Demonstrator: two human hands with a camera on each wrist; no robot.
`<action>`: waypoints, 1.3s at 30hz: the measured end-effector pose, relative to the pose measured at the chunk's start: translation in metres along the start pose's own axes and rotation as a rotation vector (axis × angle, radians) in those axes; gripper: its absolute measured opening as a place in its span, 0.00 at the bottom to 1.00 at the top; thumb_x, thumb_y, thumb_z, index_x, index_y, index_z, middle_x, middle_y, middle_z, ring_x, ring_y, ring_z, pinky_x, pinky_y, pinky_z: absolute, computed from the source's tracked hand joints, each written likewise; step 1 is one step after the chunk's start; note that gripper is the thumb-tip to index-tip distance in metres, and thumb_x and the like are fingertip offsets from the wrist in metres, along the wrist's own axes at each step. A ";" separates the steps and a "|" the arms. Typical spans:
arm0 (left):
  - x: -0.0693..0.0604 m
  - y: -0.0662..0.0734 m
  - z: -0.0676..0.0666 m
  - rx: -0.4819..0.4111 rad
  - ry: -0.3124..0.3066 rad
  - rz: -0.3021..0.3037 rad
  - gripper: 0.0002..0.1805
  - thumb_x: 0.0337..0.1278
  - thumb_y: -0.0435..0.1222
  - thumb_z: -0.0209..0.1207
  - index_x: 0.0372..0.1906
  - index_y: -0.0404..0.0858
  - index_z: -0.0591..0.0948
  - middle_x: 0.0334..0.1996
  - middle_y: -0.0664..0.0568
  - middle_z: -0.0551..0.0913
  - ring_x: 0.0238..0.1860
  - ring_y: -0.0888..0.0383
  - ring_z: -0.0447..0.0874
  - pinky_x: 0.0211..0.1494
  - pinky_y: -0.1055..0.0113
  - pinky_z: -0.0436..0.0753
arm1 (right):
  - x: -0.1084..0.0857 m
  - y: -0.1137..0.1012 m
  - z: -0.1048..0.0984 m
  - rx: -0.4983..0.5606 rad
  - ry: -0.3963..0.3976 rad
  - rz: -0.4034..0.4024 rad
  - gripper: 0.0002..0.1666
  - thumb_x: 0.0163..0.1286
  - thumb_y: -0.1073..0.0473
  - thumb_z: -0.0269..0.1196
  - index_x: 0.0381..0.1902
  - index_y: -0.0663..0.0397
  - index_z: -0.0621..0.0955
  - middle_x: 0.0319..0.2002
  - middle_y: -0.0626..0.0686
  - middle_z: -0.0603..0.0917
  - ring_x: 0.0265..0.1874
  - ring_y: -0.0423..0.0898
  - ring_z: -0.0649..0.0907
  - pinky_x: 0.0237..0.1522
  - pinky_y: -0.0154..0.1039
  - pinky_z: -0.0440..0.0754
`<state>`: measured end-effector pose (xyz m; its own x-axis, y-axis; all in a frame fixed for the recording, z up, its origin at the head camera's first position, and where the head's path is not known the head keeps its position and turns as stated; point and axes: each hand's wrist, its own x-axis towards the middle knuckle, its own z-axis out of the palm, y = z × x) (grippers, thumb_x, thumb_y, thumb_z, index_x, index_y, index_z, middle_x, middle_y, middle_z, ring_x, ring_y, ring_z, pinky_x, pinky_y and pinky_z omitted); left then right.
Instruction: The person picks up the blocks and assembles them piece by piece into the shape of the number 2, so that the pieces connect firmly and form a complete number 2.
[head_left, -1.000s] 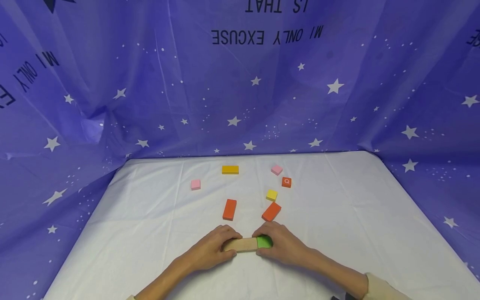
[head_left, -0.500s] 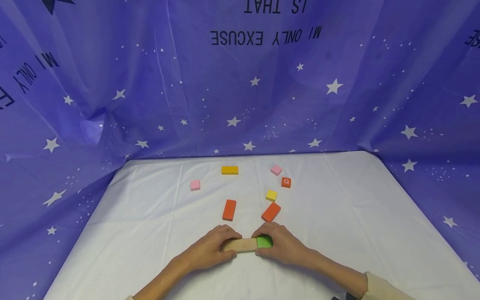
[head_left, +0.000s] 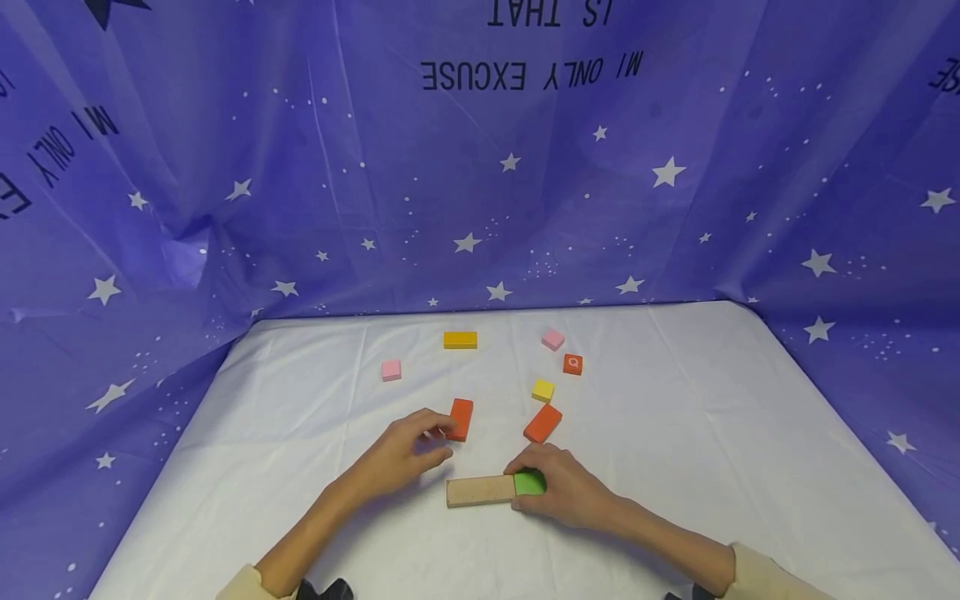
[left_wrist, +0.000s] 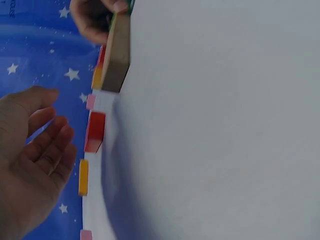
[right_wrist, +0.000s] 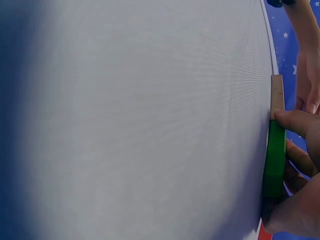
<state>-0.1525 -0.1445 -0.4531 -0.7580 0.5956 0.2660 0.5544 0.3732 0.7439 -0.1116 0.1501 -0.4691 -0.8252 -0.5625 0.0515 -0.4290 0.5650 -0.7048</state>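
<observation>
A plain wooden block (head_left: 480, 491) lies flat on the white cloth, its right end against a green block (head_left: 529, 482). My right hand (head_left: 564, 487) grips the green block, thumb on the near side and fingers on the far side; the right wrist view shows the same green block (right_wrist: 274, 157) under the fingers. Up and left of the wooden block, my left hand (head_left: 397, 454) is raised with relaxed fingers, holding nothing. Its fingertips overlap the left edge of a red block (head_left: 462, 418) in the head view; in the left wrist view the hand (left_wrist: 37, 160) is apart from the blocks.
Beyond the hands lie a second red block (head_left: 542, 423), a yellow cube (head_left: 543, 391), a red cube marked Q (head_left: 573, 364), pink cubes (head_left: 553, 339) (head_left: 391, 370) and an orange-yellow block (head_left: 461, 340). A purple starred curtain (head_left: 420, 200) stands behind the table.
My left hand has let go of the wooden block's left end and moved up and left, towards the left red block. The right hand and the blocks have stayed in place.
</observation>
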 end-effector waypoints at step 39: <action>0.043 -0.047 -0.013 0.083 -0.228 -0.160 0.41 0.49 0.42 0.73 0.70 0.36 0.72 0.67 0.43 0.71 0.70 0.44 0.64 0.73 0.47 0.62 | 0.000 0.001 0.000 -0.028 -0.019 0.038 0.15 0.60 0.52 0.73 0.46 0.39 0.84 0.43 0.35 0.79 0.41 0.38 0.74 0.44 0.39 0.72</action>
<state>-0.2153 -0.1454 -0.4686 -0.7465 0.6653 -0.0019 0.4675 0.5266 0.7100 -0.1116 0.1509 -0.4692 -0.8342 -0.5513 0.0114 -0.4078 0.6027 -0.6859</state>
